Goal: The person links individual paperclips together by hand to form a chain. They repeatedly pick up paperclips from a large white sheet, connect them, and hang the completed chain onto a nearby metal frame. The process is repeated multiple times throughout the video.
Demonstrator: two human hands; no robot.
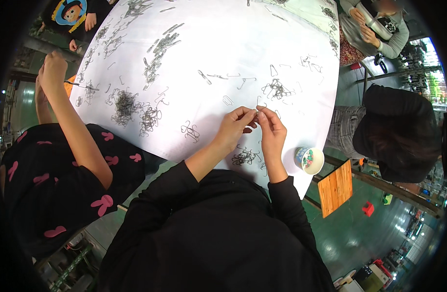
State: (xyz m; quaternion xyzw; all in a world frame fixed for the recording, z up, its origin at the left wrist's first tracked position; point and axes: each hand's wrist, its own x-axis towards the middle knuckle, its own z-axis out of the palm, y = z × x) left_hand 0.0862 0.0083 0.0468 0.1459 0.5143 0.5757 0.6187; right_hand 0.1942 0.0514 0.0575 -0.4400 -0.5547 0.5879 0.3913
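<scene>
My left hand (234,127) and my right hand (273,130) meet above the white tabletop (204,44), fingertips pinched together. Whatever sits between them is too small to make out. Just beyond my fingers lies a thin bent-wire loop (227,100). A tangle of dark wire hooks (245,156) rests close to my body, below the hands. Farther up on the right is another pile of wire hooks (277,89). Left of my wrist is a small cluster of wire hooks (190,131).
A paper cup (311,161) stands at the table's right edge. Larger wire piles (126,106) spread on the left. A co-worker's arm (72,119) is close on my left; another person (398,131) sits at right. A wooden stool (336,187) stands beside the table.
</scene>
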